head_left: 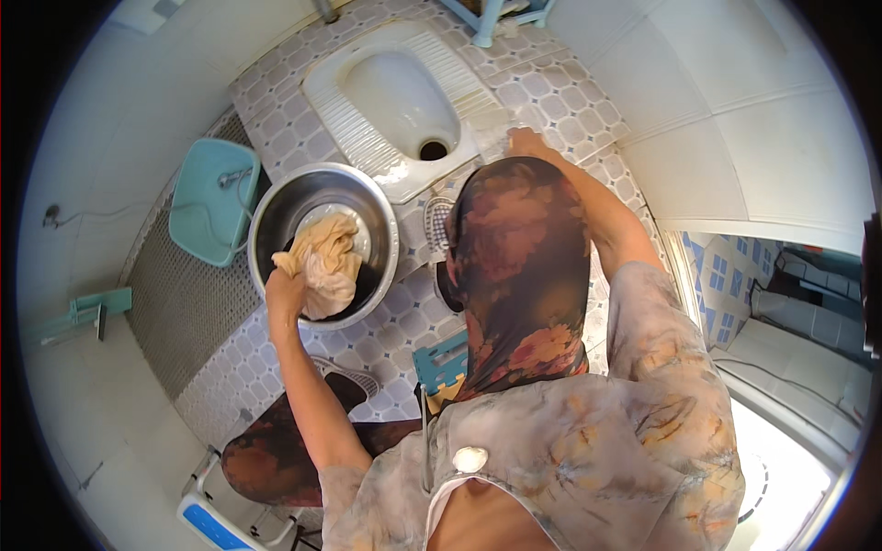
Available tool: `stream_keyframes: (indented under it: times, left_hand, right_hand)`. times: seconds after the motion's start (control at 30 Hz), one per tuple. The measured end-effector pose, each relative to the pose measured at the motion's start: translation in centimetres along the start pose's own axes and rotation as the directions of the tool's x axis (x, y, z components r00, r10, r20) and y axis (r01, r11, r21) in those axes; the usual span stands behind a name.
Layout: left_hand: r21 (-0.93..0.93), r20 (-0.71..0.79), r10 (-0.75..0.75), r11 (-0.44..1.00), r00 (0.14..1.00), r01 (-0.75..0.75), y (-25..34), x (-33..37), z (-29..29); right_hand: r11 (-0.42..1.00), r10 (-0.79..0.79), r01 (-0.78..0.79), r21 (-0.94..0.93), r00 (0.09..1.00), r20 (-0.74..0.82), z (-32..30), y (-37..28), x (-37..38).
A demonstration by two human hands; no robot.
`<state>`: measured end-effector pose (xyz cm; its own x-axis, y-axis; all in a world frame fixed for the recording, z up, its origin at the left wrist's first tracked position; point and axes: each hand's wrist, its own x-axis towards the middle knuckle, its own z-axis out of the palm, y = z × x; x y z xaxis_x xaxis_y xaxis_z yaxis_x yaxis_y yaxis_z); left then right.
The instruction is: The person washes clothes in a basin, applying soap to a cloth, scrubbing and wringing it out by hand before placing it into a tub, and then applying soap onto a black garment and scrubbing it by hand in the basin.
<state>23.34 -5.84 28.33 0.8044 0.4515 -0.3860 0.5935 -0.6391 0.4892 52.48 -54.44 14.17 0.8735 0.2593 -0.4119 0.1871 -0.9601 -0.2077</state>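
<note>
A wet, cream-yellow cloth (pixel 323 260), bunched up, lies in a large stainless steel basin (pixel 390 248) on the tiled floor. My left hand (pixel 287 292) reaches over the basin's near left side, its fingers closed on an edge of the cloth. The bottom of the basin shows bare metal beyond the cloth. My right hand (pixel 525 140) is out past my right knee, low over the floor beside the squat toilet (pixel 469 87). Its fingers are partly hidden. Next to it is a blurred, see-through patch that I cannot make out.
Left of the basin, a turquoise plastic tub (pixel 188 216) with a shower head inside stands on a grey mesh mat (pixel 175 312). A blue plastic stool (pixel 485 23) stands at the back. A blue-and-white folding seat (pixel 213 523) is at lower left. A doorway opens at right.
</note>
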Motion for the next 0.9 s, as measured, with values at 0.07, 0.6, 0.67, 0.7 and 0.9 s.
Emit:
stream_keyframes:
  times: [0.07,0.6,0.67,0.7,0.9]
  left_hand:
    - [0.118,0.031,0.015,0.993,0.999,-0.019,2.0,-0.1,-1.5]
    - [-0.987,-0.139,0.404,0.018,0.904,-0.159,5.6,-1.1,-6.9]
    - [-0.997,-0.077,0.272,-0.024,0.959,-0.073,4.3,-0.2,-6.0]
    - [-1.000,0.003,0.205,-0.021,0.979,0.008,3.6,0.4,-5.5]
    - [-0.978,0.078,-0.241,0.168,0.967,0.121,-1.5,5.1,0.9]
  right_hand:
    - [0.998,-0.001,0.003,-0.055,0.999,0.038,-0.3,-0.5,0.3]
    - [0.310,-0.944,0.502,0.807,0.263,0.198,-7.9,-36.1,-4.9]
    - [0.376,-0.916,0.471,0.798,0.320,0.243,-5.4,-35.6,-2.8]
    - [0.288,-0.853,0.185,0.940,0.495,0.164,-3.6,-35.1,-2.2]
    - [0.146,-0.702,0.070,0.987,0.710,0.053,0.5,-38.8,-4.8]
